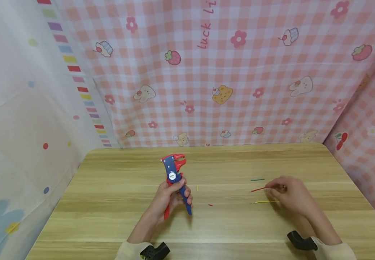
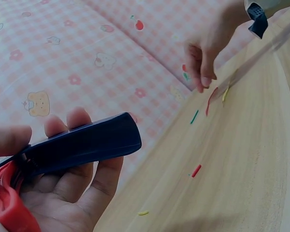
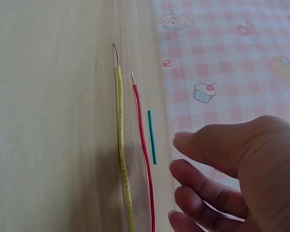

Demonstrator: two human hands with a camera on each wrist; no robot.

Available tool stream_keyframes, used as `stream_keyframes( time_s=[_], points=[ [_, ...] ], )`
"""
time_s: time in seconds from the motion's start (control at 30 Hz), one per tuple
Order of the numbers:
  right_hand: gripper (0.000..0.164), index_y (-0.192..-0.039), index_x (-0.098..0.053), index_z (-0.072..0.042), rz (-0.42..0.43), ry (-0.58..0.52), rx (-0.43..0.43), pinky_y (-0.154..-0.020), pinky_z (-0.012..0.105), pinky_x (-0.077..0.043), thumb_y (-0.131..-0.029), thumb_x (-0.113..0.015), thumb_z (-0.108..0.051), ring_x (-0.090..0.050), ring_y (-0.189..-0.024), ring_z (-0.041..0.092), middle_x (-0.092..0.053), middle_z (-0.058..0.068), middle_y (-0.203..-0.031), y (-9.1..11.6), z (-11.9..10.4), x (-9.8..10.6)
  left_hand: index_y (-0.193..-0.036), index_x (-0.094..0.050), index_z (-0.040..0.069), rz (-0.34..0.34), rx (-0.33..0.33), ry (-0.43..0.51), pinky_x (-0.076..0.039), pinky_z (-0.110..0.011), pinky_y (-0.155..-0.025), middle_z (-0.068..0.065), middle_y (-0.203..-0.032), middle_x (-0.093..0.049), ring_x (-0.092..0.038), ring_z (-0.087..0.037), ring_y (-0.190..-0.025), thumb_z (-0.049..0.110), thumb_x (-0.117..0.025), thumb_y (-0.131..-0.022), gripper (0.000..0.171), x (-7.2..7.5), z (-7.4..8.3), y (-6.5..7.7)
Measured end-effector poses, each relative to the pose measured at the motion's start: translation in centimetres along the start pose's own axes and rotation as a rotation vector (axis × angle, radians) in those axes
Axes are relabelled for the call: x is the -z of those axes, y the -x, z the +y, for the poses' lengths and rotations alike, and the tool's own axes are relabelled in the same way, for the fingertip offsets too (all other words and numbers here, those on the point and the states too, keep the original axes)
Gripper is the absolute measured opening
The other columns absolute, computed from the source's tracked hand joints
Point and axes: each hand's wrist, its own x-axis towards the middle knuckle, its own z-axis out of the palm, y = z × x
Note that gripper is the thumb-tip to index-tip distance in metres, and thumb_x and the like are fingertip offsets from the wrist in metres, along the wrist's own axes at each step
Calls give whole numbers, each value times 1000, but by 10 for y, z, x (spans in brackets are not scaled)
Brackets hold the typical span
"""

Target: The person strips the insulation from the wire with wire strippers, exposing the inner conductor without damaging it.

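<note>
My left hand [image 1: 173, 192] grips a wire stripper [image 1: 170, 165] by its red and blue handles. The tool is held up over the table with its red jaws parted. Farther right, my right hand [image 1: 292, 195] hovers at the red wire [image 3: 144, 140], thumb and fingers apart and nothing between them in the right wrist view. That wire lies on the wood with a bare metal tip. Alongside it runs a yellow wire [image 3: 121, 125] with a longer bare end. A short green wire [image 3: 152, 137] rests on the other side of the red one.
Between the hands lie a short red offcut [image 1: 210, 205] and a small yellow offcut [image 1: 197, 188] on the wooden table [image 1: 119, 187]. A pink checked cloth [image 1: 200, 79] hangs behind the table's back edge, with more cloth at both sides.
</note>
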Motion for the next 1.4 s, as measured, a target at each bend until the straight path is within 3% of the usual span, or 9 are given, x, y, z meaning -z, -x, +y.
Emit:
stream_keyframes(
  time_s=[0.17,0.4,0.6,0.77,0.9,1.0,1.23,1.4],
  points=[
    [10,-99,-79,-10,55,-15,16,-64,23,-51,-89,-78,-11,-60,-76,6,-69,-3,-86,-10,-3,-2,-115,-46,10,-6,6,-30,-63,-46,-85,0,-79,-64,-68,-19,-71,22,-53,-107,16,-3,2,1],
    [20,-108,-77,-5,36,-42,-19,-66,24,-50,-88,-78,-9,-64,-82,19,-70,7,-94,-21,-3,-9,-113,-49,11,-42,7,-52,-62,-41,-84,0,-80,-65,-70,-18,-73,22,-55,-106,15,-5,1,4],
    [18,-103,-77,-6,-15,-48,-78,-73,33,-50,-87,-80,-14,-64,-87,23,-69,10,-96,-25,2,-19,-116,-47,8,-64,9,-66,-62,-41,-84,0,-81,-64,-69,-18,-73,22,-54,-106,18,-7,-3,3],
    [10,-98,-77,-9,-6,-31,-104,-75,37,-51,-88,-78,-13,-64,-86,23,-67,9,-93,-26,5,-26,-116,-48,9,-61,23,-94,-61,-41,-85,-1,-81,-65,-70,-18,-73,22,-56,-106,18,-8,-5,2],
    [1,-90,-75,-12,-9,-22,-119,-75,36,-49,-90,-76,-13,-61,-85,21,-65,7,-90,-26,6,-28,-115,-50,11,-57,36,-109,-61,-40,-85,0,-79,-65,-70,-18,-73,23,-57,-105,17,-10,-6,3],
    [5,-87,-73,-11,-22,-17,-126,-74,36,-48,-91,-74,-12,-59,-83,20,-64,8,-89,-27,5,-29,-115,-50,11,-55,46,-110,-62,-38,-83,0,-78,-65,-70,-18,-72,23,-59,-104,19,-11,-7,2],
    [4,-90,-68,-7,2,-33,-121,-72,35,-46,-92,-70,-8,-56,-79,19,-64,7,-86,-25,-3,-30,-117,-51,9,-43,68,-121,-62,-38,-80,0,-77,-65,-71,-18,-69,24,-61,-103,23,-13,-11,2],
    [4,-91,-65,-7,25,-85,-128,-67,26,-46,-95,-66,-7,-57,-76,15,-66,4,-82,-23,-16,-29,-115,-52,11,-58,75,-122,-63,-42,-82,0,-78,-65,-71,-17,-69,22,-60,-104,18,-13,-12,2]
  ],
)
